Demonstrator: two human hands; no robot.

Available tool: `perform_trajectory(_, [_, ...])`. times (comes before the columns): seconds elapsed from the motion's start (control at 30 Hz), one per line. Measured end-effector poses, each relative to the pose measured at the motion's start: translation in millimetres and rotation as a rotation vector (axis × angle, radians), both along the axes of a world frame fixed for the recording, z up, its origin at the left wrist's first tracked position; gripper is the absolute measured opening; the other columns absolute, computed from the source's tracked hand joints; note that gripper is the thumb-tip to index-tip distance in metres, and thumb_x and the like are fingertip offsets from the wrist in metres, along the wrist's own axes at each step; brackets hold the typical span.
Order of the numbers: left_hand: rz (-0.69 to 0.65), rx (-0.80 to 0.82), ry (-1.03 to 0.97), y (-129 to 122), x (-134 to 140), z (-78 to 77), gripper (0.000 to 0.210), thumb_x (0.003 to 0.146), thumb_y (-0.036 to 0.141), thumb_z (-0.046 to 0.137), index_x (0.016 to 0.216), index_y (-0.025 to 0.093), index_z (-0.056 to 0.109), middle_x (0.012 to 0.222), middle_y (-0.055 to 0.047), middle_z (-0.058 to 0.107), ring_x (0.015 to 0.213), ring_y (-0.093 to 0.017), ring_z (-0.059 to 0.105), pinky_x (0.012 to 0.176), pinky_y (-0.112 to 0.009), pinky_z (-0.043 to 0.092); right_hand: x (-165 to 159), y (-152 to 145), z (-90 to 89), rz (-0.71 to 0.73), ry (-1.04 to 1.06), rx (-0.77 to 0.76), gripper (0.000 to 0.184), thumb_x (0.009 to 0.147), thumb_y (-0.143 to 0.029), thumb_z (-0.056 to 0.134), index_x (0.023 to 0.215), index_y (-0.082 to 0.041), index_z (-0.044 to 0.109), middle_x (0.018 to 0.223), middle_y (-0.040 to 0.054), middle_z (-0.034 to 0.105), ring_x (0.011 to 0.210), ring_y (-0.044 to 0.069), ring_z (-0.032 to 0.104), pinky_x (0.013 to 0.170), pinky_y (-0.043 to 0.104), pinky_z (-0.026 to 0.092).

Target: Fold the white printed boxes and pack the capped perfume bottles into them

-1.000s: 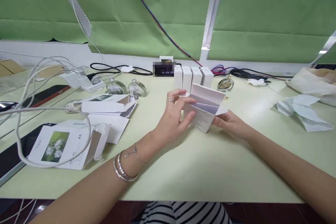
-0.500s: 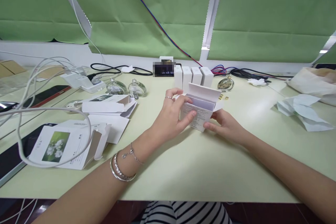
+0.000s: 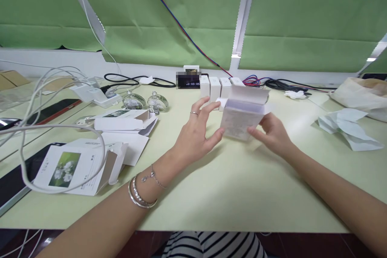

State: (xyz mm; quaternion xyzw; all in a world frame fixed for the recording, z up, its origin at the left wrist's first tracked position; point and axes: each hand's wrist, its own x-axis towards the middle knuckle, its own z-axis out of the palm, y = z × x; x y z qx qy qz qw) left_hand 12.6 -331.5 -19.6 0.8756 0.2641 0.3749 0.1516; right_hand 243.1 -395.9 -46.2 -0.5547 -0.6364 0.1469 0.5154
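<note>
Above the middle of the table, a small white carton with printed text is blurred by motion. Its top flap is raised and a pale purplish inner panel shows at the mouth; whatever lies deeper inside is hidden. My right hand grips the carton at its right side between thumb and fingers. At its left edge is my left hand, fingers spread and not wrapped around it. The thumb tip is very close to the carton; whether it touches, I cannot tell. Behind the carton stand several closed white boxes in a row.
Two glass bottles stand back left. Unfolded white cartons, one with a flower picture, lie at left beneath looping white cables. A timer display is at the back. Crumpled white paper and a cloth bag lie right.
The carton and my right hand have moved right and slightly up. My left hand has let go of the carton and spread its fingers. The rear right bottle is now hidden behind the carton.
</note>
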Motion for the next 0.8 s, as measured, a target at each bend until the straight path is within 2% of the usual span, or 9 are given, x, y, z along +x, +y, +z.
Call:
perform_trajectory(0.07, [0.018,-0.023,-0.037,0.9,-0.3,-0.5,0.055,0.085,0.034,0.052,0.133,0.028,0.025,0.144,-0.013,0.025,0.111,-0.025,0.052,0.082,-0.041,0.052,12.7,2.2,2.9,-0.103,0.112,0.069,0.044,0.073,-0.047,0.065,0.107,-0.023,0.051,0.105,0.0089,0.065,0.094,0.026,0.064,0.084,0.046,0.053])
perform_trajectory(0.13, [0.023,-0.083,-0.034,2.4,-0.3,-1.7,0.061,0.085,0.035,0.051,0.135,0.027,0.017,0.144,-0.014,0.028,0.116,-0.026,0.050,0.085,-0.043,0.051,18.7,2.8,5.2,-0.120,0.185,0.057,0.046,0.072,-0.047,0.066,0.109,-0.024,0.050,0.110,0.0091,0.065,0.100,0.028,0.063,0.087,0.047,0.052])
perform_trajectory(0.27, [-0.043,-0.244,0.064,6.9,1.6,-8.9,0.075,0.082,0.042,0.057,0.139,0.024,0.012,0.139,-0.015,0.041,0.121,-0.028,0.048,0.092,-0.046,0.047,4.5,2.2,3.6,0.131,0.111,-0.141,0.044,0.074,-0.049,0.064,0.107,-0.022,0.054,0.109,0.0102,0.067,0.100,0.029,0.064,0.087,0.050,0.053])
perform_trajectory(0.33, [-0.103,-0.327,0.119,10.5,2.6,-13.8,0.067,0.081,0.039,0.059,0.136,0.023,0.023,0.128,-0.013,0.053,0.112,-0.027,0.056,0.088,-0.044,0.050,-6.3,2.8,0.3,0.278,0.017,-0.208,0.044,0.080,-0.048,0.059,0.115,-0.022,0.052,0.114,0.0102,0.066,0.103,0.027,0.064,0.090,0.048,0.052])
perform_trajectory(0.4, [-0.115,-0.380,0.134,15.8,2.5,-17.3,0.053,0.081,0.035,0.057,0.128,0.023,0.035,0.116,-0.011,0.062,0.101,-0.026,0.062,0.081,-0.043,0.053,-10.3,4.9,-2.9,0.286,-0.094,-0.220,0.049,0.083,-0.045,0.056,0.125,-0.023,0.046,0.121,0.0099,0.062,0.108,0.025,0.061,0.094,0.048,0.049])
perform_trajectory(0.5, [0.019,-0.369,0.103,26.4,-0.4,-18.0,0.045,0.082,0.031,0.054,0.123,0.021,0.039,0.115,-0.012,0.062,0.099,-0.028,0.063,0.081,-0.046,0.053,2.7,10.6,-6.5,0.025,-0.209,-0.159,0.049,0.082,-0.042,0.056,0.127,-0.022,0.046,0.119,0.0108,0.062,0.107,0.025,0.060,0.096,0.051,0.046])
perform_trajectory(0.63, [0.259,-0.351,0.098,39.1,-6.0,-14.1,0.044,0.082,0.024,0.051,0.122,0.016,0.036,0.121,-0.017,0.057,0.107,-0.032,0.059,0.087,-0.050,0.049,40.6,20.0,-12.3,-0.357,-0.186,-0.064,0.039,0.079,-0.037,0.054,0.113,-0.019,0.053,0.109,0.0118,0.064,0.099,0.026,0.062,0.089,0.052,0.048])
perform_trajectory(0.7, [0.324,-0.350,0.084,42.1,-7.4,-13.0,0.046,0.081,0.021,0.051,0.123,0.015,0.034,0.121,-0.018,0.056,0.110,-0.034,0.057,0.088,-0.050,0.048,58.4,24.7,-18.5,-0.491,-0.116,-0.097,0.036,0.075,-0.034,0.055,0.108,-0.020,0.054,0.108,0.0116,0.063,0.098,0.026,0.061,0.088,0.051,0.049])
perform_trajectory(0.8, [0.340,-0.361,0.031,42.4,-7.2,-13.2,0.051,0.078,0.018,0.052,0.125,0.015,0.032,0.123,-0.018,0.054,0.114,-0.033,0.054,0.091,-0.049,0.046,78.7,33.9,-31.7,-0.619,0.021,-0.194,0.040,0.071,-0.031,0.054,0.109,-0.021,0.051,0.106,0.0124,0.062,0.092,0.026,0.064,0.083,0.047,0.053])
